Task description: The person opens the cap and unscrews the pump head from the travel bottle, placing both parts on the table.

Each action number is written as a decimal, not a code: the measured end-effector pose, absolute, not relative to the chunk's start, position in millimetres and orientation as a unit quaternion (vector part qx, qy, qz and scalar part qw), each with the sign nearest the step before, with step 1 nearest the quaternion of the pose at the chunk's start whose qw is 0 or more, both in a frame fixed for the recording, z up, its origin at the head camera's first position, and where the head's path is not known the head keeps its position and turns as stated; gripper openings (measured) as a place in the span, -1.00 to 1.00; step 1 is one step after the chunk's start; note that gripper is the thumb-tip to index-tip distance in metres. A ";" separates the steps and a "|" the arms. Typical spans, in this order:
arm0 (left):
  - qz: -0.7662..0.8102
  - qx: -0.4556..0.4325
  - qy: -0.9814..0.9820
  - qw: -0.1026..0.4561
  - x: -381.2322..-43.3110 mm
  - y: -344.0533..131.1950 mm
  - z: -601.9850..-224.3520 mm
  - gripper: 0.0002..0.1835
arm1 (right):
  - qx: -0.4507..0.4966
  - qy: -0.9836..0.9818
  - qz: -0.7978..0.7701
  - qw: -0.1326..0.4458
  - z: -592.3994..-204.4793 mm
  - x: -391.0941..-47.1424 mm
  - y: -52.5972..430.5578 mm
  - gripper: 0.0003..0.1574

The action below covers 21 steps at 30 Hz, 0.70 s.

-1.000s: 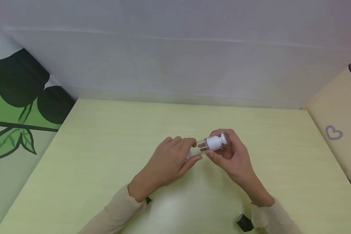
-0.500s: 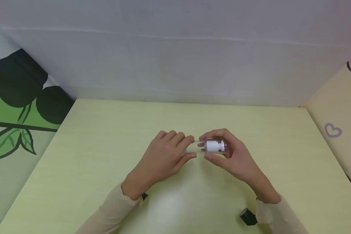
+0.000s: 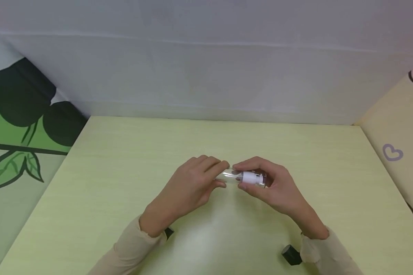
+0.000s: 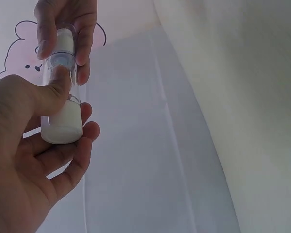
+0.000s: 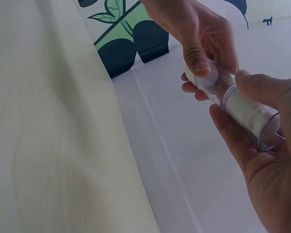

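Left grip (image 3: 187, 183) curls round one end of the bottle (image 3: 246, 177), right grip (image 3: 278, 183) pinches the other, both closed to its width. Bottle's between them over the desk (image 3: 206, 139), long axis left-right from grip to grip; neither nearer.
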<state>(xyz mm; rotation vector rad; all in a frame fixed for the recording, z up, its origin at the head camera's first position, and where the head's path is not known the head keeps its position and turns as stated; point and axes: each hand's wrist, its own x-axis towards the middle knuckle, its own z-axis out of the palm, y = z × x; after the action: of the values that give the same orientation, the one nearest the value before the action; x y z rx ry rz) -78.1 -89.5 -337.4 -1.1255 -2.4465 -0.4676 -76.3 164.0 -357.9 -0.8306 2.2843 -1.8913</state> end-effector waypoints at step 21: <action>-0.248 -0.377 -0.876 0.171 -77.4 -86.7 -342.1 -0.61 | -0.234 0.735 -0.635 0.043 -361.4 -77.6 163.4 -0.50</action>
<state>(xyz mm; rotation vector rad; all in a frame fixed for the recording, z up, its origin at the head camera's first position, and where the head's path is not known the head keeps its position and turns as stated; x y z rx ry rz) -77.4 -86.7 -342.1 -1.0717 -2.4880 -0.7035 -77.6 163.4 -361.4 -0.7152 2.2478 -1.9438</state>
